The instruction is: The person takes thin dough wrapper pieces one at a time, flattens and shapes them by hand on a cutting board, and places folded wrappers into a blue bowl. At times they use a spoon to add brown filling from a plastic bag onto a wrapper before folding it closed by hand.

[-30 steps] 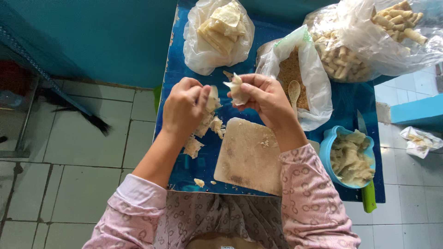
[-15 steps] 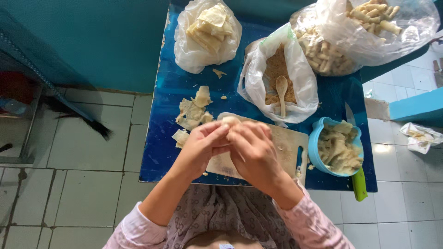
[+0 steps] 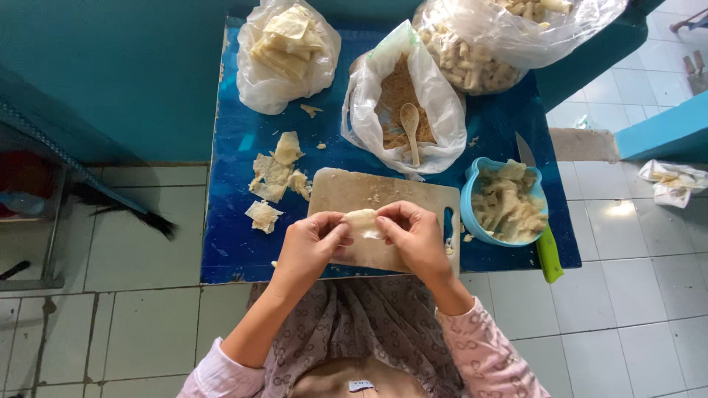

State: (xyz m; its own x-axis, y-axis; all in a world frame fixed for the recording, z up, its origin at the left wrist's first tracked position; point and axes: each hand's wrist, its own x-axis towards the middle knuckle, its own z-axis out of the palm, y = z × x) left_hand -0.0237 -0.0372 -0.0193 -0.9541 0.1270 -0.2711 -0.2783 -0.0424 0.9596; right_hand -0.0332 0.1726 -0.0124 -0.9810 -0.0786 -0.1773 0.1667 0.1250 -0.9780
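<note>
My left hand [image 3: 313, 247] and my right hand [image 3: 414, 234] meet over a pale wooden cutting board [image 3: 346, 193] and together pinch a small pale dough wrapper [image 3: 363, 222] between their fingertips. The wrapper is partly hidden by my fingers. Torn wrapper pieces [image 3: 274, 177] lie on the blue table [image 3: 228, 243] to the left of the board. Behind the board stands an open white bag of brown crumbly filling [image 3: 394, 99] with a wooden spoon [image 3: 410, 125] resting in it.
A blue bowl of pale folded pieces [image 3: 507, 203] sits right of the board, a green-handled knife [image 3: 546, 250] beside it. Bags of wrappers [image 3: 284, 44] and of finished pieces [image 3: 472, 59] stand at the back. Tiled floor surrounds the table.
Both hands came down from above the table's middle to just over the near part of the cutting board, closing together on the wrapper. The view shifted so the table sits higher in frame.
</note>
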